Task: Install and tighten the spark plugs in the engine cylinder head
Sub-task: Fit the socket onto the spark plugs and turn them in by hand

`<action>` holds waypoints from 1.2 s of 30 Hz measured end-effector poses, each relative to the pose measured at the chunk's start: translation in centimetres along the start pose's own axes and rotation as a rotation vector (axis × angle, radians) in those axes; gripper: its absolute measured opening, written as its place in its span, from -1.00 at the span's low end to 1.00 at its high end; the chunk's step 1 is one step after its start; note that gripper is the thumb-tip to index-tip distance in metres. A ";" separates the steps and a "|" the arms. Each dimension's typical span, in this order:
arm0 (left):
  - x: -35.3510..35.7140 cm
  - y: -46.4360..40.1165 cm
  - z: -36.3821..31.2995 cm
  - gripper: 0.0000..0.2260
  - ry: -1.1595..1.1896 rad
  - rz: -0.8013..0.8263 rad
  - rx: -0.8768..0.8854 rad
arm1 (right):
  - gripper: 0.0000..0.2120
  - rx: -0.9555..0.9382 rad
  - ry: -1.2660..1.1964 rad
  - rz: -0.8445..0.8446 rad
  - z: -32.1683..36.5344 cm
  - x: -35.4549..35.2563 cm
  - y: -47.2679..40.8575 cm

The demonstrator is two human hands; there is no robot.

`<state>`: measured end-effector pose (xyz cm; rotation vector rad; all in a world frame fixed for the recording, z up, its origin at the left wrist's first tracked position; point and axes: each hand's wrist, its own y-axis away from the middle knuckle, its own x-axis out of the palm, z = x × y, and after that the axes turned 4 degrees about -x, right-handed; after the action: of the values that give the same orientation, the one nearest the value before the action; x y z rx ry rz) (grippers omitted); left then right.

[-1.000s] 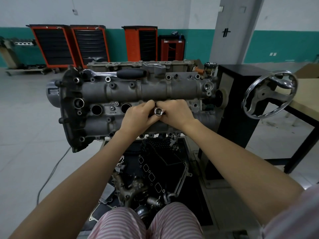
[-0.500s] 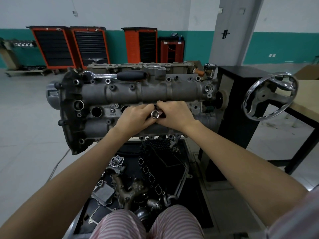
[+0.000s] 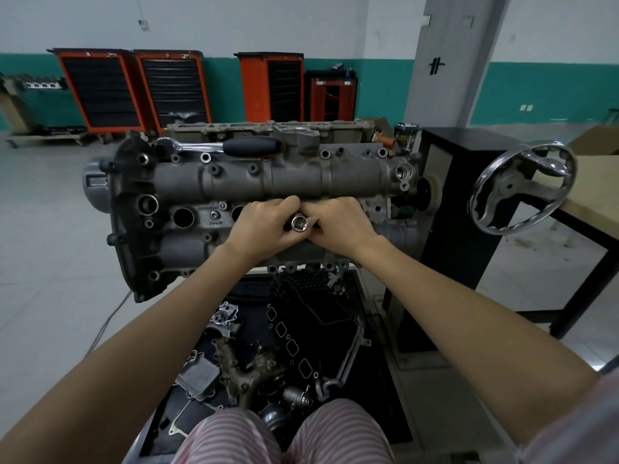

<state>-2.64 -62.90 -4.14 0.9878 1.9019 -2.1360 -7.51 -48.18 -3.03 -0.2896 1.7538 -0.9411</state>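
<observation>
The grey engine cylinder head stands on its stand in front of me, its row of spark plug holes facing me. A shiny socket sticks out of one hole near the middle, open end toward me. My left hand and my right hand meet around it, fingers curled and pinching the socket from both sides. Two empty plug holes show to the left of my hands. No spark plug is visible. A ratchet wrench with a black handle lies on top of the head.
A chrome handwheel sticks out at the stand's right end beside a black cabinet. Below the head, a black tray holds several loose engine parts. A wooden table is at right; orange tool carts line the far wall.
Both hands have stayed on the socket and shifted slightly, fingers regripping it. The view dropped a little, showing more of the tray.
</observation>
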 end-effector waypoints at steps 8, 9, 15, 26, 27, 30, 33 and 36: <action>0.1 0.2 0.0 -0.68 -0.001 -0.025 0.021 | -0.75 0.056 0.045 0.061 -0.2 0.5 -0.1; 0.0 0.2 -0.1 -0.70 0.010 -0.017 0.021 | -0.71 0.049 0.057 0.060 -0.2 0.6 -0.1; -0.4 0.2 -0.5 -0.76 0.067 0.042 0.003 | -0.75 0.013 0.106 0.098 -0.5 0.7 -0.1; 0.2 0.2 0.4 -0.62 -0.004 -0.037 0.013 | -0.73 0.064 0.049 0.008 0.1 0.4 -0.1; 0.2 0.2 0.3 -0.62 0.003 -0.041 0.014 | -0.69 0.064 0.056 0.023 0.1 0.4 -0.1; 0.1 0.2 0.1 -0.65 0.022 -0.040 0.024 | -0.71 0.034 0.067 0.030 0.0 0.7 -0.1; -0.1 0.2 -0.2 -0.69 0.048 -0.014 0.002 | -0.75 0.029 0.079 0.039 -0.1 0.7 -0.1; -0.2 0.2 -0.3 -0.73 0.043 -0.008 -0.003 | -0.82 0.011 0.088 0.032 -0.1 0.6 -0.1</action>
<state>-2.23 -62.75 -4.22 1.0353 1.9304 -2.1329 -7.83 -48.51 -3.37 -0.2151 1.8282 -0.9528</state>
